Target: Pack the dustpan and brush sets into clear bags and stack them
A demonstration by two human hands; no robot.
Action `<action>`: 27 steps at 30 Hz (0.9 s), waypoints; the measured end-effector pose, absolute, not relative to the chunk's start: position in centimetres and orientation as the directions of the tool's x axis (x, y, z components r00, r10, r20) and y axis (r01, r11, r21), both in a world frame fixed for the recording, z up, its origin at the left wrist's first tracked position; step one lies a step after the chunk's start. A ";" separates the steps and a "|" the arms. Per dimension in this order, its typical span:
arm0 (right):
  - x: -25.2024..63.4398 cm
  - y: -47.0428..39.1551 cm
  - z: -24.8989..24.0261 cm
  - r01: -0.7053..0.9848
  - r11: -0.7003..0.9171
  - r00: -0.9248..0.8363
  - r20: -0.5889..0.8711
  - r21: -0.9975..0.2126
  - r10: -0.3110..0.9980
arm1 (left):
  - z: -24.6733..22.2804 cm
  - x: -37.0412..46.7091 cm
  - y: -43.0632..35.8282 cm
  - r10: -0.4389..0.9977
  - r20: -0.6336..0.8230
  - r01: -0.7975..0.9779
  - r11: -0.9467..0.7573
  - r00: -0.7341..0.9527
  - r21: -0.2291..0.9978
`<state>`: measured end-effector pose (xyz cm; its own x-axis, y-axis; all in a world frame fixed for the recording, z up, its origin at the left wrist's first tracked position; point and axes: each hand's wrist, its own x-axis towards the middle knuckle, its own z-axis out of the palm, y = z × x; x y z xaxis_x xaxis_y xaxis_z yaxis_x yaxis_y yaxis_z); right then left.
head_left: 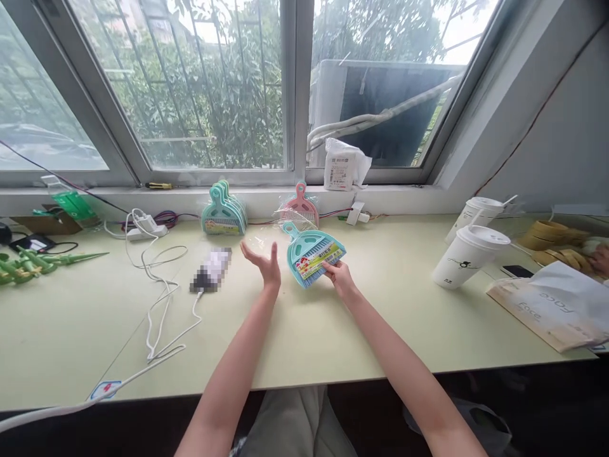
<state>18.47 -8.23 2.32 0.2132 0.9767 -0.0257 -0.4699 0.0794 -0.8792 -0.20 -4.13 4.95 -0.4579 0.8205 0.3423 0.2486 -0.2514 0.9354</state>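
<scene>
My right hand (339, 278) grips a teal dustpan-and-brush set (316, 254) by its lower right edge. The set is tilted above the table, its handle pointing up and left. A printed yellow label crosses its blue bristles. To its left, my left hand (266, 266) is open, fingers spread and thumb up, apart from the set. Clear plastic film (261, 242) shows just behind that hand. Several similar teal sets (223, 212) stand stacked against the sill. A pink dustpan set (301, 206) stands behind the held one, partly hidden by it.
A phone (210, 270) on a white cable (164, 298) lies left. White cups (471, 254) and a paper bag (556, 304) stand right. A power strip (147, 227) and a green bottle (73, 203) are at back left. Another person's hand (600, 259) shows at the right edge.
</scene>
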 end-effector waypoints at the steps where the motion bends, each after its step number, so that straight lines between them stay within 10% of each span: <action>1: 18.4 -8.2 2.3 -0.477 0.088 0.204 -0.013 -0.875 0.979 | 4.8 -0.5 -3.6 0.884 0.200 0.079 -0.184 -0.423 0.980; 4: 18.2 -8.1 2.1 -0.472 0.087 0.166 0.008 -0.877 0.986 | 4.0 -1.5 -2.2 0.995 -0.085 -0.345 0.063 -0.049 0.937; 7: 18.3 -8.0 1.9 -0.445 0.083 0.152 0.016 -0.892 0.988 | 3.4 -1.7 -1.9 0.988 -0.069 -0.477 0.126 0.136 0.870; 27: 19.7 -8.3 3.2 -0.378 0.046 0.139 -0.008 -0.925 0.990 | 3.1 0.4 -4.0 0.896 0.066 -0.436 0.149 0.440 0.888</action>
